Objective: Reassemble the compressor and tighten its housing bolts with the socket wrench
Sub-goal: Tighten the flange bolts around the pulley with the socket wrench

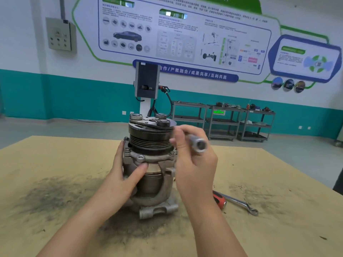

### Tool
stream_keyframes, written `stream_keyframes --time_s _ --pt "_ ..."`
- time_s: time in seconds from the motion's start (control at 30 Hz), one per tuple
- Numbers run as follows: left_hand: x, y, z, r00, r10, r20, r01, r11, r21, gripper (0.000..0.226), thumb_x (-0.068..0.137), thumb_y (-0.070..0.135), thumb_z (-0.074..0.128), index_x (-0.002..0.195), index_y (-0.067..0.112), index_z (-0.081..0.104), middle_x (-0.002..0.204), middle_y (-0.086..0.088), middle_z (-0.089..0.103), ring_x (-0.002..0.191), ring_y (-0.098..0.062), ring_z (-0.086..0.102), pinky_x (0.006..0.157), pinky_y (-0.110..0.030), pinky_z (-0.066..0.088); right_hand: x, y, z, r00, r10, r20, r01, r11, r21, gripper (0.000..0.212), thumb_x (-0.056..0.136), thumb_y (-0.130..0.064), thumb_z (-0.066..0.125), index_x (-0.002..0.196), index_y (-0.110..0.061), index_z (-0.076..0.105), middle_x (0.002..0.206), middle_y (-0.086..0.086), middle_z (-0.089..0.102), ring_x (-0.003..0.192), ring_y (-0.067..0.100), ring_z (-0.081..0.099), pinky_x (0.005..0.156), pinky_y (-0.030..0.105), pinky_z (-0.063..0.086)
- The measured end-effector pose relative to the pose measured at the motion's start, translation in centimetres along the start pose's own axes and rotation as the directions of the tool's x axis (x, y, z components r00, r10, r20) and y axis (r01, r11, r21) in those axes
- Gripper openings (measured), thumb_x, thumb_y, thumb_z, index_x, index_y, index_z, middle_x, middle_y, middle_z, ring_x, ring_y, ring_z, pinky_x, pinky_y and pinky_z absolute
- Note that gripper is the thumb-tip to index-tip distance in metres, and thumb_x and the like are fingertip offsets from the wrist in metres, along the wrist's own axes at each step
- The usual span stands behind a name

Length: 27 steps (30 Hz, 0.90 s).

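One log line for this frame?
left hand steadies compressor | right hand holds socket wrench | off bolts

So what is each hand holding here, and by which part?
Right hand grips the socket tool by its shaft; left hand grips the compressor housing's side.

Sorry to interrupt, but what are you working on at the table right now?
A person is reassembling a compressor standing upright on the table. The left hand steadies its housing, while the right hand holds a socket tool beside the pulley, not on a bolt. A ring spanner lies to the right.
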<state>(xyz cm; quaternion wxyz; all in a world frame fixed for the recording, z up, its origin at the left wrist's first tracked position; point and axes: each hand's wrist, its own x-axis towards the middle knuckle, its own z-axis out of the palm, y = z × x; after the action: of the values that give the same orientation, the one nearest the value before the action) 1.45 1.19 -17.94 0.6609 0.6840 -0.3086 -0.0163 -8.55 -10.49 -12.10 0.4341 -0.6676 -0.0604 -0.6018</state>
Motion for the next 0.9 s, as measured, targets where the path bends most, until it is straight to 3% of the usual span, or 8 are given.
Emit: stream_keyframes --time_s 0.1,0.27,0.47,0.57,0.63,0.73,0.83,0.9 --pt "-0.1 0.5 -0.2 0.997 0.001 -0.078 -0.004 0.999 -0.032 0.115 0.052 0.064 0.073 0.150 0.051 0.014 0.131 0.024 0.047 0.115 0.004 0.052 0.091 -0.017 0.043 0.8 0.2 -0.6 0.950 0.262 -0.167 -0.226 0.951 0.210 0.020 0.103 -0.021 0.042 0.092 -0.013 0.057 0.079 -0.003 0.070 0.063 0.009 0.063 0.066 0.018 0.050" --pt "1.0 1.4 -0.9 0.996 0.040 -0.078 -0.043 0.999 -0.027 0.123 0.049 0.069 0.079 0.152 0.044 0.017 0.143 0.029 0.036 0.135 -0.003 0.041 0.113 -0.043 0.037 1.7 0.9 -1.3 0.876 0.473 -0.100 -0.358 0.774 0.523 0.018 0.105 -0.011 0.034 0.095 -0.013 0.049 0.070 0.001 0.070 0.051 0.011 0.059 0.060 0.022 0.051" --pt "1.1 1.2 -1.2 0.998 0.046 -0.030 -0.047 0.998 -0.031 0.119 0.048 0.071 0.075 0.151 0.042 0.023 0.106 0.062 0.041 0.121 0.015 0.045 0.106 -0.029 0.040 2.2 1.0 -1.6 0.854 0.517 0.056 -0.442 0.665 0.602 0.019 0.104 -0.007 0.035 0.092 -0.009 0.050 0.068 0.004 0.070 0.048 0.012 0.059 0.053 0.023 0.052" --pt "1.0 1.1 -1.3 0.999 0.045 -0.010 -0.046 0.998 -0.042 0.118 0.048 0.071 0.075 0.151 0.041 0.024 0.103 0.063 0.043 0.114 0.019 0.049 0.100 -0.024 0.042 2.6 0.9 -1.9 0.817 0.561 0.131 -0.498 0.573 0.650 0.020 0.103 -0.005 0.036 0.090 -0.007 0.051 0.064 0.006 0.067 0.045 0.014 0.057 0.049 0.023 0.050" --pt "0.9 1.1 -1.4 1.000 0.025 0.005 -0.025 0.998 -0.058 0.121 0.047 0.071 0.074 0.152 0.041 0.021 0.119 0.057 0.042 0.120 0.015 0.047 0.105 -0.028 0.040 2.7 1.0 -2.0 0.799 0.585 0.140 -0.515 0.545 0.661 0.021 0.103 -0.006 0.036 0.090 -0.007 0.052 0.064 0.006 0.067 0.046 0.014 0.056 0.049 0.024 0.050" --pt "0.7 1.0 -1.7 0.998 -0.032 0.049 0.035 0.998 -0.053 0.131 0.044 0.078 0.070 0.153 0.044 0.007 0.156 0.022 0.026 0.137 0.000 0.032 0.112 -0.030 0.028 2.4 1.1 -1.7 0.812 0.578 0.079 -0.473 0.572 0.671 0.021 0.102 -0.003 0.035 0.089 -0.008 0.051 0.063 0.006 0.066 0.044 0.015 0.054 0.047 0.023 0.048" --pt "0.6 1.2 -1.8 0.993 -0.069 0.097 0.071 0.997 -0.017 0.141 0.038 0.088 0.067 0.154 0.043 0.000 0.158 0.013 0.029 0.140 -0.009 0.036 0.117 -0.038 0.028 1.0 0.9 -1.0 0.901 0.430 -0.060 -0.317 0.746 0.585 0.016 0.096 -0.001 0.040 0.084 -0.009 0.050 0.065 0.008 0.066 0.044 0.017 0.052 0.047 0.023 0.046" --pt "0.5 1.4 -1.6 0.994 -0.062 0.088 0.062 0.998 0.003 0.128 0.052 0.086 0.066 0.153 0.043 0.001 0.153 0.011 0.037 0.136 -0.013 0.043 0.114 -0.047 0.034 -0.2 0.8 -0.3 0.971 0.210 -0.114 -0.151 0.910 0.385 0.010 0.090 -0.009 0.047 0.083 -0.013 0.052 0.071 0.005 0.065 0.051 0.014 0.052 0.052 0.021 0.046"
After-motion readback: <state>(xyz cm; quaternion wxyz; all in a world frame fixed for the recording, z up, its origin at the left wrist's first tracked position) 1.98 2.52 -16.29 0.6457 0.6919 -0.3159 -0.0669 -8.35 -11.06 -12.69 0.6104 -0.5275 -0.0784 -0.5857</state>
